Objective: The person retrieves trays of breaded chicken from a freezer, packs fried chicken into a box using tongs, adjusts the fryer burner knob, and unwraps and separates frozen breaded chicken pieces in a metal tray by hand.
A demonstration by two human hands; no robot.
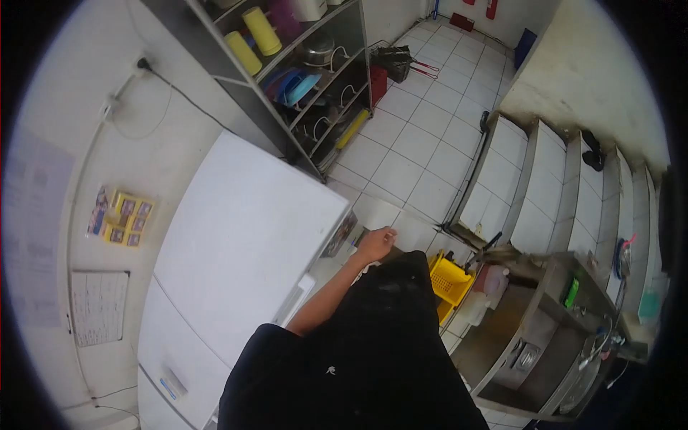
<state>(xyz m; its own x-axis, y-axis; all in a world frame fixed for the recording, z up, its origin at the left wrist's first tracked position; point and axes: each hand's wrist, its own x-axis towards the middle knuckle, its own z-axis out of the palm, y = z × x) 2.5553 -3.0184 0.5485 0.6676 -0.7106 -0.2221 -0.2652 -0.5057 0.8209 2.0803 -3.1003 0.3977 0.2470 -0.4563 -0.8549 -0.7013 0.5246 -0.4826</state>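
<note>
Black shirt (344, 330) closest, bottom centre. Left to right: paper sheet (99, 308) and yellow cards (129, 221) on the wall, then the white fridge (251, 208), filling most of the left-centre. Shelf (247, 97) behind it, yellow jugs (261, 31) up top. Left hand (378, 244) near the fridge's front corner, fingers curled; can't tell if it's grasping anything. Right hand out of frame, state unknown. Yellow basket (450, 290) just past the shirt, sink (545, 326) lower right, tiled steps (541, 193) above it.
</note>
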